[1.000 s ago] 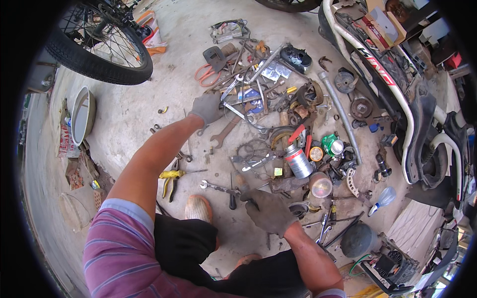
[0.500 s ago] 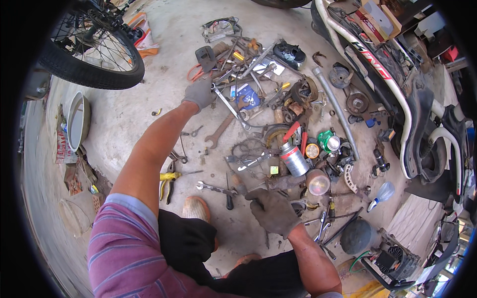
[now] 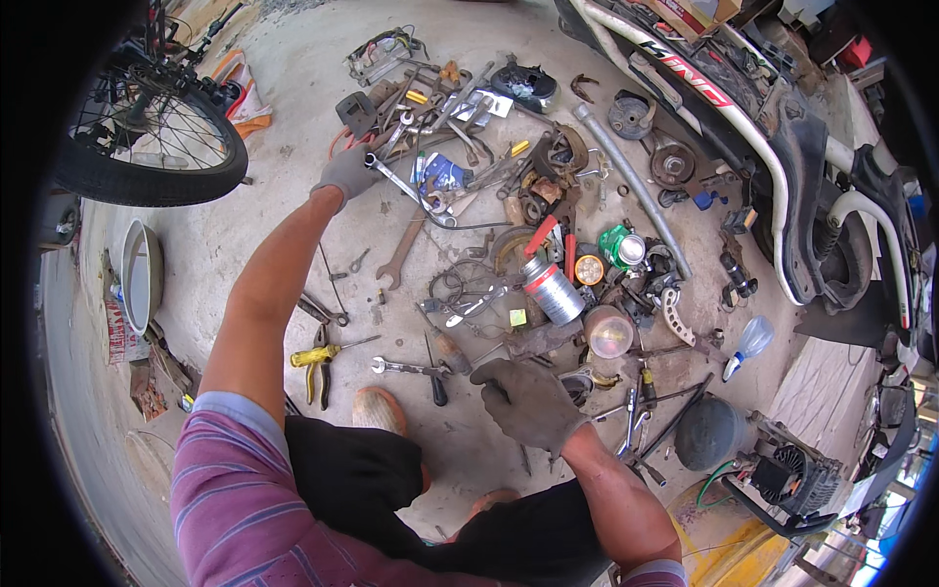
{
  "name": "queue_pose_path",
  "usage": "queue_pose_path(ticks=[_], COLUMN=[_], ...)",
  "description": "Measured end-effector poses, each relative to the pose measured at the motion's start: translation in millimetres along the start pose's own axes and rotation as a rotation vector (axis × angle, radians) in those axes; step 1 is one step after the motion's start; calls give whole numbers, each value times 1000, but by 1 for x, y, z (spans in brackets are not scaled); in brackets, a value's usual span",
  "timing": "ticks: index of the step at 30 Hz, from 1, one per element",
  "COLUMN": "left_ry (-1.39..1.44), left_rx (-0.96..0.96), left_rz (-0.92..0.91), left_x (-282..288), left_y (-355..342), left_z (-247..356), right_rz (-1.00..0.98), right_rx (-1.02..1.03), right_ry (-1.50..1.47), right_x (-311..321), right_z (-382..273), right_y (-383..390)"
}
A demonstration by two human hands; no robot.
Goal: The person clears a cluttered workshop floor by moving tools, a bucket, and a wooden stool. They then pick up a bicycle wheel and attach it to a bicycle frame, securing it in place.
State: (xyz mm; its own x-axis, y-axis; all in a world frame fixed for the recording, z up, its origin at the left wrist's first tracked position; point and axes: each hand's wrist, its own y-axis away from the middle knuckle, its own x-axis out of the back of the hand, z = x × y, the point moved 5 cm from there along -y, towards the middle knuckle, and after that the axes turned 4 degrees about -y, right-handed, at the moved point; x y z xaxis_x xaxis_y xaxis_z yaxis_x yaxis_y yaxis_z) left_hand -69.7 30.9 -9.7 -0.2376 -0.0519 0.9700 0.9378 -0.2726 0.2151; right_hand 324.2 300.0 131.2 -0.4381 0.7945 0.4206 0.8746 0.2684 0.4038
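Observation:
My left hand (image 3: 347, 178), in a grey work glove, reaches out to the left edge of the tool pile. Its fingers are closed around the near end of a shiny combination wrench (image 3: 409, 188), which slants down to the right. A second wrench (image 3: 395, 135) rises beside the fingers; I cannot tell whether the hand touches it. Close to my legs, my right hand (image 3: 528, 403), also gloved, hovers with curled fingers, and nothing shows in it. Left of it lie an adjustable wrench (image 3: 406, 368) and a black-handled screwdriver (image 3: 437, 386). A large rusty wrench (image 3: 401, 252) lies between the hands.
A silver can (image 3: 554, 293), a green can (image 3: 621, 247) and a long metal pipe (image 3: 636, 191) lie among parts on the right. Pliers (image 3: 319, 377) and a yellow screwdriver (image 3: 318, 356) lie by my foot. A wheel (image 3: 147, 186), a basin (image 3: 142, 279) and a motorcycle frame (image 3: 743, 127) surround the area.
The whole view has shifted, moving the scene left. The combination wrench at my left hand has tilted flatter, and a second wrench now shows beside that hand. My right hand has barely moved.

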Motion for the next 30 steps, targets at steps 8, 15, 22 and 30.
queue_pose_path(ticks=[8, 15, 22, 30], left_ry=[-59, 84, -266, -72], left_rx=[-258, -1140, -1007, -833], left_rz=[122, 72, -188, 45], left_x=[78, 42, 2, 41], left_y=[49, 149, 168, 161], left_z=[97, 295, 331, 229], right_rz=[-53, -77, -53, -1], right_rx=[8, 43, 73, 94], right_ry=[3, 2, 1, -21], right_x=[-6, -13, -16, -4], right_z=[-3, -13, -12, -11], right_y=[4, 0, 3, 21])
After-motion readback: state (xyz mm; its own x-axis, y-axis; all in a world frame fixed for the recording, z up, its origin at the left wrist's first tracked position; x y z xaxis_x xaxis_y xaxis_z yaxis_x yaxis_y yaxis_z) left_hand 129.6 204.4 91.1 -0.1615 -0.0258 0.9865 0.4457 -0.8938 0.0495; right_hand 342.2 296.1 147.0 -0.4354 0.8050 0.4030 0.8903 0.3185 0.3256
